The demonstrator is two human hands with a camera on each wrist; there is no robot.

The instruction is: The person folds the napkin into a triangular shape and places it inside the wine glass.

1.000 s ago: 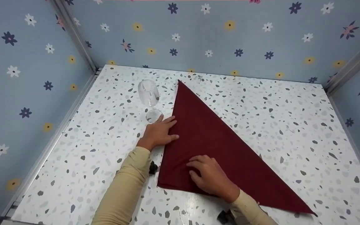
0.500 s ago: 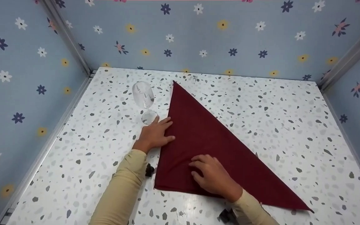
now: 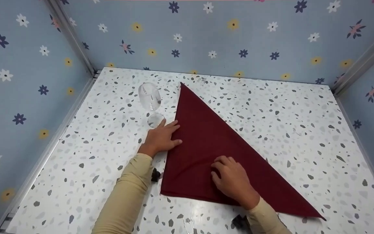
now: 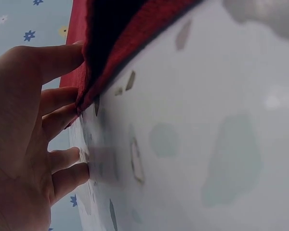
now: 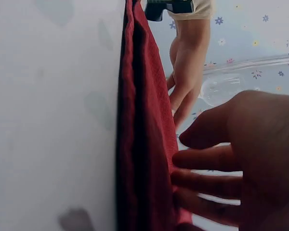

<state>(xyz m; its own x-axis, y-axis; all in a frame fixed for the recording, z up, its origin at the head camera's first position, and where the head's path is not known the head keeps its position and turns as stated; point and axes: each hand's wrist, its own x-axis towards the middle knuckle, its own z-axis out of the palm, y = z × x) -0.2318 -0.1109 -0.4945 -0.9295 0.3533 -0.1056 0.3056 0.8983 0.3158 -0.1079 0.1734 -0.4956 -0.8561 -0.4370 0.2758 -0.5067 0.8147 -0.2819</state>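
A dark red cloth (image 3: 203,139), folded into a triangle, lies on the speckled table with a few soft creases in its lower left part. My left hand (image 3: 159,138) rests at its left edge, fingers spread, with the thumb and fingertips just over the border. In the left wrist view, that hand's fingers (image 4: 60,101) touch the folded edge. Lower down, my right hand (image 3: 234,178) rests on the cloth with loosely bent fingers. The right wrist view shows its fingertips against the cloth surface (image 5: 156,120), with two layers visible at the edge.
A clear stemmed glass (image 3: 149,97) stands beyond my left hand, its round base close to the fingertips. Blue flowered panels (image 3: 206,35) border the speckled table (image 3: 86,139) at the back and sides. Dark wrist devices (image 3: 155,175) sit at both of my wrists.
My right hand has slid to the right over the cloth, and the creases beside it look flatter. My left hand stays at the left edge. The head view has shifted slightly.
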